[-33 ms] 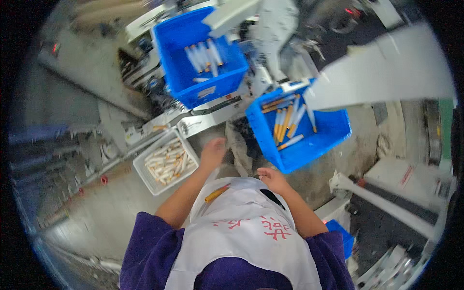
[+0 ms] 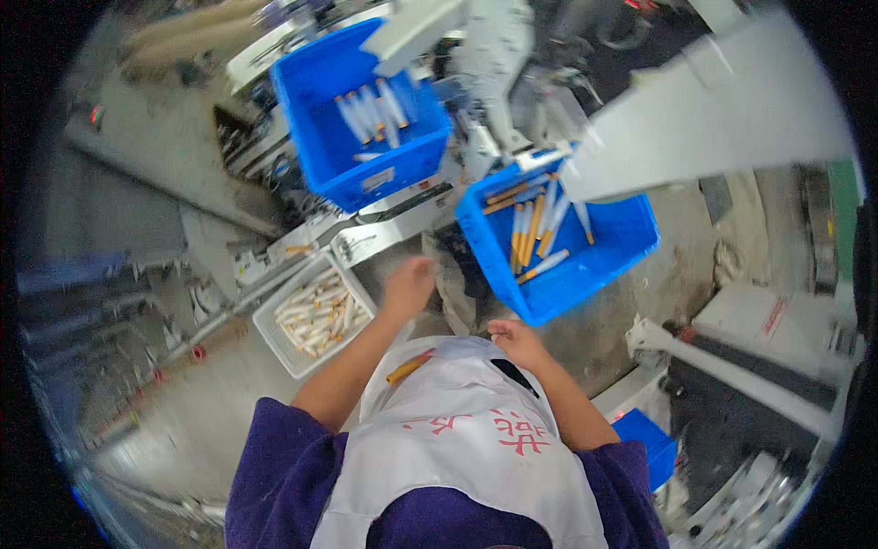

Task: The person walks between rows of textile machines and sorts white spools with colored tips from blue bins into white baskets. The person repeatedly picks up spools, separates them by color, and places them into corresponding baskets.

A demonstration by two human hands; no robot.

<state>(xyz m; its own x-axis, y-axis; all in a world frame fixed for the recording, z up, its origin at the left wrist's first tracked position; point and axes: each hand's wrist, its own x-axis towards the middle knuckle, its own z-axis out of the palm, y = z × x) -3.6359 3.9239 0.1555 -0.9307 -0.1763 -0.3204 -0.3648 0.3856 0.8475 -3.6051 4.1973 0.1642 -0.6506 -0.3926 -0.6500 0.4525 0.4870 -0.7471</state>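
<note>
My left hand hovers in front of my apron, to the right of a white plastic basket. Its fingers are smeared by motion, and no object shows in it. My right hand hangs below the near blue crate, apart from it, with its fingers curled in and nothing visible in them. Slim white bobbins with orange ends fill the basket. Longer white and orange bobbins lie in the near crate. An orange tube and a black item rest at the front of my white apron.
A second blue crate with several bobbins stands farther off to the left on a machine. A large white curved panel reaches over the near crate. At the right are a white machine arm and another blue box.
The view has shifted slightly: the crates sit a little farther left in it, and the basket slightly lower. My left hand is a little farther right; my right hand keeps its pose.
</note>
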